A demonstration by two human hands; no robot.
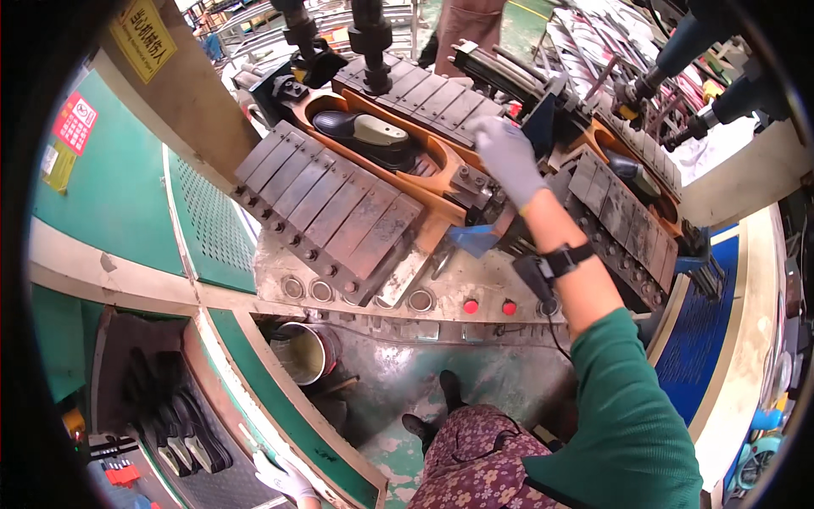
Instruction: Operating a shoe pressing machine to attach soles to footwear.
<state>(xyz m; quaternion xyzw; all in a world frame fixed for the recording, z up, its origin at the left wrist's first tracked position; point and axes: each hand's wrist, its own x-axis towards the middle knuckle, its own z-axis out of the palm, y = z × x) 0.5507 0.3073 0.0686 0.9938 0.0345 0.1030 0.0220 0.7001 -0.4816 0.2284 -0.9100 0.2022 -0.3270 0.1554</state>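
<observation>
My right hand, in a pale grey glove, reaches over the shoe-pressing machine. Its fingers curl downward beside the right end of an orange mould, and whatever they grip is hidden. Inside that mould lies a black shoe with a beige patch on its sole. Low on the left, my left hand, also gloved, has its fingers stretched out by the rim of a dark bin. Several black shoes with pale sole patches lie in this bin.
A second orange mould holds another dark shoe on the right. Dark press rods hang above. Two red buttons sit on the front panel. Below stands a bucket. Another person stands behind the machine.
</observation>
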